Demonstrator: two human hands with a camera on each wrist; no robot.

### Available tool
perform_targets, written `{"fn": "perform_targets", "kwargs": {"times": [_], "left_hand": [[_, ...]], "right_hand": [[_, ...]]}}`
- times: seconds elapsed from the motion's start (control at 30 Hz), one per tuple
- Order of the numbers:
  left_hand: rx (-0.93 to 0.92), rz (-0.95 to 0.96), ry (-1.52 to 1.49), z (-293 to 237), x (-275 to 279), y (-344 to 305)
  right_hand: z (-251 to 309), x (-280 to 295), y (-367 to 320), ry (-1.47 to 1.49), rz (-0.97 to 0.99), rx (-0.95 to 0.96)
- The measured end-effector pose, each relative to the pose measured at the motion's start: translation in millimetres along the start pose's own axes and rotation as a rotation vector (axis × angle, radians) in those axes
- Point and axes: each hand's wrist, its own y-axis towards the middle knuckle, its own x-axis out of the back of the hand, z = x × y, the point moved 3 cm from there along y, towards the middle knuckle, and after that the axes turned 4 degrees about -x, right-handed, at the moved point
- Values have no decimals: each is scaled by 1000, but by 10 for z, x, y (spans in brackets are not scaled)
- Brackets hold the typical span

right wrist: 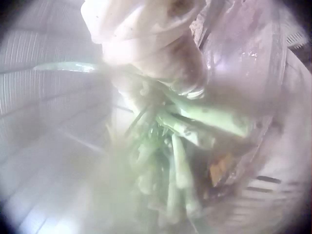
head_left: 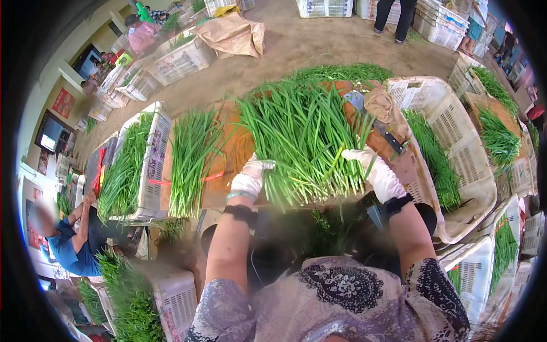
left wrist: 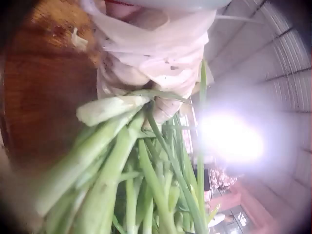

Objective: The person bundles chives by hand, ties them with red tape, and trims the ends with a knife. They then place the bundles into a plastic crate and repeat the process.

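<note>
The large heap of long green leafy stalks with pale ends [head_left: 307,137] is contacted at its near left side by the left hand [head_left: 250,175] and at its near right side by the right hand [head_left: 377,174], both covered by thin whitish gloves. Thumbs are laid over the stalks; the other fingers are partly hidden, and whether they are curled around the stalks cannot be told in either hand. The heap is supported by an orange-brown board [head_left: 228,147] between and beyond the fingers. To the left of the left fingers, a smaller green bunch [head_left: 194,154] is laid beside a thin red strip [head_left: 216,176]. Beyond the right fingers, a dark-handled knife [head_left: 393,141] and a crumpled brown cloth [head_left: 379,106] are seen. Farther to the right, green stalks [head_left: 436,165] are held in a white slatted plastic crate [head_left: 456,122]. Well beyond the fingers, white crates are partly covered by tan sacking [head_left: 233,34], and dark trousers [head_left: 394,17] are worn by a standing person.
</note>
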Motion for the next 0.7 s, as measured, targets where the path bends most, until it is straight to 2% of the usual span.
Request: {"fn": "perform_targets", "kwargs": {"times": [0.03,0.1,0.17,0.23,0.27,0.3,0.33,0.37,0.43,0.47,0.5,0.57,0.6,0.67,0.7], "left_hand": [[15,47,-14,97,71,123],[66,39,-39,585,231,593],[-91,61,292,-33,-102,111],[-117,13,365,-388,-181,-57],[-11,-8,655,-462,-25,64],[105,2,943,-537,131,180],[150,86,777,-578,286,255],[191,162,609,-603,396,302],[145,-73,537,-832,470,261],[240,-105,353,-654,510,453],[237,-101,487,-716,393,482],[222,-98,743,-846,53,466],[-18,-54,894,-710,-34,640],[58,35,842,-807,-602,538],[94,72,735,-659,-696,709]], "right_hand": [[-100,53,131,67,82,-31],[-77,-123,83,-15,-5,101],[-35,38,219,-123,186,-84],[308,-57,15,-313,209,63],[311,48,109,-506,124,99],[477,91,38,-651,-102,-197],[397,400,392,-556,-103,-84],[445,466,433,-449,-99,-44],[515,468,494,-289,-83,-11],[511,446,552,-236,-75,-17],[521,403,594,-183,-68,-23],[466,41,743,-266,0,-9],[494,-203,823,-309,34,4],[541,-702,883,-436,35,-24],[550,-904,839,-523,0,-65]]}}
